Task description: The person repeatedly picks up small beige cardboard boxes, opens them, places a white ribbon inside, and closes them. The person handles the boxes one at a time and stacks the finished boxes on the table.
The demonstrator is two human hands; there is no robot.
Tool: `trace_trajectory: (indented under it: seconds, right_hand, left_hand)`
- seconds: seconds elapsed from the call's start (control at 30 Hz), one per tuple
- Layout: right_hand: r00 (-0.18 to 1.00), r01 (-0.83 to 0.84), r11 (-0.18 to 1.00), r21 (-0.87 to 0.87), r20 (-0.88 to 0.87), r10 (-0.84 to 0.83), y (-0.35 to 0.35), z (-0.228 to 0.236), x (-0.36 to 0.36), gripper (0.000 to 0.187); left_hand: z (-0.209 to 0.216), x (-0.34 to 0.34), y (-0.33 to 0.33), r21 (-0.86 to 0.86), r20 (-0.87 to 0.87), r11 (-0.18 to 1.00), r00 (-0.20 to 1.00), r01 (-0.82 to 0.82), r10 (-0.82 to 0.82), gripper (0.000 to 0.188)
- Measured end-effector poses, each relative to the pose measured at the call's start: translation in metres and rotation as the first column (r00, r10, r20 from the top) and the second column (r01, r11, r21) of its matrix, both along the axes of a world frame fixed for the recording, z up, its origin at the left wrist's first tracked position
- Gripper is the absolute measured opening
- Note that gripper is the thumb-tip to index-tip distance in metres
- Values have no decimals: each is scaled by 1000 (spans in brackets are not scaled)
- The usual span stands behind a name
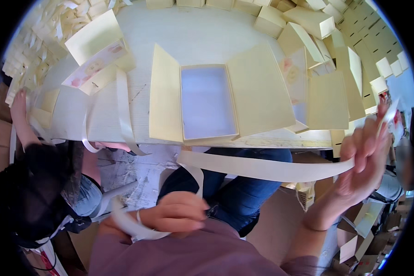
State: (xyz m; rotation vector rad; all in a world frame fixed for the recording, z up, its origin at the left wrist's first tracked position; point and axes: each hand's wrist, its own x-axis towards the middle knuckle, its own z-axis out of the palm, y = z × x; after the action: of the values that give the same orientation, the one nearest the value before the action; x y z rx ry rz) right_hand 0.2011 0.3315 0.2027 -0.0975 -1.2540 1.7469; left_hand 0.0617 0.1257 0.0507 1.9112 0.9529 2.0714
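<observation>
An open cream box (208, 102) lies in front of me at the table's edge, with its white inside showing and its two flaps spread to the sides. A cream ribbon (262, 166) hangs in front of the box's near edge and stretches right. My right hand (361, 161), raised at the far right, pinches that length, and a short end sticks up past the fingers. Close to my body, my left hand (179, 212) is closed on another length of ribbon, which drops from below the box. A loose tail (135, 227) curls over my left wrist.
At the left stands a box with a floral panel (94, 66) and hanging ribbons (123, 106). A co-worker's hand (20, 110) rests on the table's left side. Open boxes (326, 99) crowd the right, and stacked boxes line the back of the white table (170, 32).
</observation>
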Motion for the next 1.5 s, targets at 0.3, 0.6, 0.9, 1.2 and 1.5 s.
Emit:
trace_trajectory:
  seconds: [0.3,0.6,0.9,1.2,1.5]
  right_hand:
    - [466,-631,441,638,767,-442,31,-77,-166,15]
    - [322,-775,366,515,820,-473,30,-104,-191,12]
    - [322,-828,321,460,858,-401,28,-99,-214,11]
    - [273,-857,322,403,884,-380,28,-91,-210,15]
    - [284,-869,300,393,894,-347,22,-100,-228,19]
  left_hand:
    - [33,-81,-7,-474,738,873,489,-114,465,17]
    - [-7,-120,77,-513,-227,521,693,-682,684,18]
    - [-19,-131,88,-501,-253,560,731,-660,634,16]
    - [-17,-130,84,-522,-266,561,747,-643,609,14]
    - [-19,-134,89,-552,-286,567,778,-611,560,12]
